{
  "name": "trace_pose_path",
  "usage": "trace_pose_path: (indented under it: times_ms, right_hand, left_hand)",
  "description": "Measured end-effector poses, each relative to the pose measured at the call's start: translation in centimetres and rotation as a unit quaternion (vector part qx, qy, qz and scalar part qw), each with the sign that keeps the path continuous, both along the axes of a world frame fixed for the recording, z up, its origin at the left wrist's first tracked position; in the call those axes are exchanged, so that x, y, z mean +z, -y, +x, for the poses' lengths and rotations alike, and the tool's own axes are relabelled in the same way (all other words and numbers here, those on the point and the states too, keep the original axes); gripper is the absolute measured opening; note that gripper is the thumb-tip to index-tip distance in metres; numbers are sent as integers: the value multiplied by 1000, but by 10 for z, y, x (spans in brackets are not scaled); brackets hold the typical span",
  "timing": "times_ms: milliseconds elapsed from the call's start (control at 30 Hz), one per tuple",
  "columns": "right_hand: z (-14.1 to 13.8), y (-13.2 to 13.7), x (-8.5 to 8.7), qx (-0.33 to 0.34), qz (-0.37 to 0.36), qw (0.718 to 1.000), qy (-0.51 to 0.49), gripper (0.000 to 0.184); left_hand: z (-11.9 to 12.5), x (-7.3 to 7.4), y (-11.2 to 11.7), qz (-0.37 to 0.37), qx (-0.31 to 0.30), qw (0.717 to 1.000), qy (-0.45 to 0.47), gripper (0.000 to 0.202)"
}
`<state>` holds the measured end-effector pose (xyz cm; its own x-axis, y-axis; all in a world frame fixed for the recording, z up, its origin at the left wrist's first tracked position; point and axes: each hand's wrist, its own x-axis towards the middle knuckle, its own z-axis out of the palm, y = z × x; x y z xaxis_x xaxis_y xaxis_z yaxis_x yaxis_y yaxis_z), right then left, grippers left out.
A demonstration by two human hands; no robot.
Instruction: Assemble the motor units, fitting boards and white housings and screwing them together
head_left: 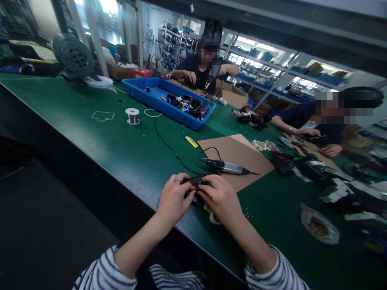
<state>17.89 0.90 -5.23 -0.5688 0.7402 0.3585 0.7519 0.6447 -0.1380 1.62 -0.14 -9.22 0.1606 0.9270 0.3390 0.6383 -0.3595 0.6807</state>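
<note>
Near the table's front edge, my left hand (173, 197) and my right hand (222, 197) are both closed on a small black device (198, 199). Fingertips of both hands meet over its middle, where a dark red patch shows; the fingers hide much of it. Under my right hand lies a white ring-shaped piece (214, 217), partly covered. Just beyond the hands, a grey and black electric screwdriver (231, 166) rests on a brown cardboard sheet (242, 149), its bit pointing right.
A blue tray (169, 108) holds electronic parts. Nearby are a solder spool (133, 116), a yellow stick-like item (191, 141) and a black cable (169, 147). At right lies a bag of small brass-coloured screws (320, 227). Two people work across the table (121, 149).
</note>
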Motion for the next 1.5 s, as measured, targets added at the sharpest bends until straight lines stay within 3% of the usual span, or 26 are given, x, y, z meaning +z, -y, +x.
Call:
trace_pose_path:
  times_ms: [100, 300, 500, 600, 733, 967, 1167, 1333, 1500]
  right_hand:
    - [1, -9, -6, 38, 1, 998, -48, 12]
    - [-4, -21, -7, 15, -189, 972, -140, 6]
    - [-17, -18, -9, -67, -165, 973, -149, 7]
    - [-19, -17, -12, -86, -157, 972, -153, 7]
    - [-19, -17, -13, -91, -148, 971, -165, 7]
    - [-19, -16, -15, -88, -147, 971, -168, 4]
    - [-20, -12, -12, -91, -130, 980, -121, 4]
    - [-26, -13, -6, -116, -141, 980, -74, 3]
    - [-24, -12, 3, -131, -197, 968, -84, 3]
  left_hand:
    - [0, 0, 1, 5, -3, 1000, 14, 9]
    - [1, 1, 1, 20, 12, 999, 25, 10]
    - [-14, -15, 8, 83, -14, 996, 27, 21]
    - [-24, -20, 14, 144, -13, 989, -40, 32]
    - [-30, -16, 14, 193, -5, 973, -129, 35]
    - [-33, 0, 0, 195, -62, 955, -215, 34]
    - [-36, -5, -8, 99, -110, 983, -111, 32]
    - [-37, -16, -11, 101, -120, 986, -52, 64]
    - [-43, -11, -11, 66, -144, 987, -42, 63]
